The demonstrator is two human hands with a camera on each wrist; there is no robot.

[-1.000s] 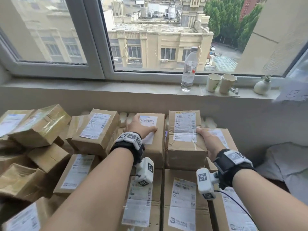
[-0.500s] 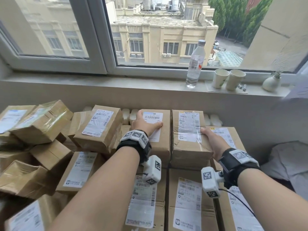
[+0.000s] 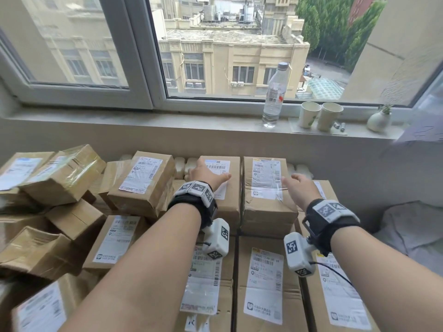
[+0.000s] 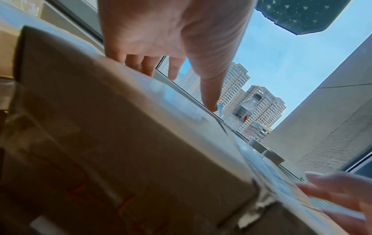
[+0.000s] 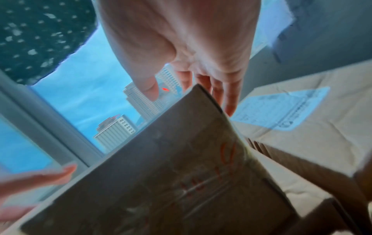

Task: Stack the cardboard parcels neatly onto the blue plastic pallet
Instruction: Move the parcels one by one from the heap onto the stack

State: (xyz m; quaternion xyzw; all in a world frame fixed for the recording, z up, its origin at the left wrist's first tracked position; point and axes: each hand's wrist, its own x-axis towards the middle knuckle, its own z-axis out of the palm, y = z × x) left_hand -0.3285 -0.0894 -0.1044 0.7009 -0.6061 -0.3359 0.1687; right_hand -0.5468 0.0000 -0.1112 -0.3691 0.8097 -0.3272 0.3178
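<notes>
Two cardboard parcels stand side by side on top of a lower layer of parcels below the window. My left hand [image 3: 206, 174] rests on the left parcel [image 3: 230, 212]. Its fingers [image 4: 145, 68] reach past the far left edge and the thumb touches the label. My right hand [image 3: 299, 188] hovers at the right edge of the right parcel [image 3: 266, 212], with its fingers [image 5: 229, 101] straight and spread beside the box side [image 5: 161, 182]. It grips nothing. No blue pallet shows in any view.
A loose heap of parcels [image 3: 60, 178] lies at the left. Flat parcels [image 3: 266, 283] form the near layer. On the windowsill [image 3: 167, 118] stand a water bottle [image 3: 273, 97], two paper cups [image 3: 321, 115] and a small vase [image 3: 380, 119]. White fabric [image 3: 412, 224] lies at the right.
My right hand has let go of the right parcel's edge and spread out just off it. My left hand has flattened on the left parcel. The head view has tilted up slightly.
</notes>
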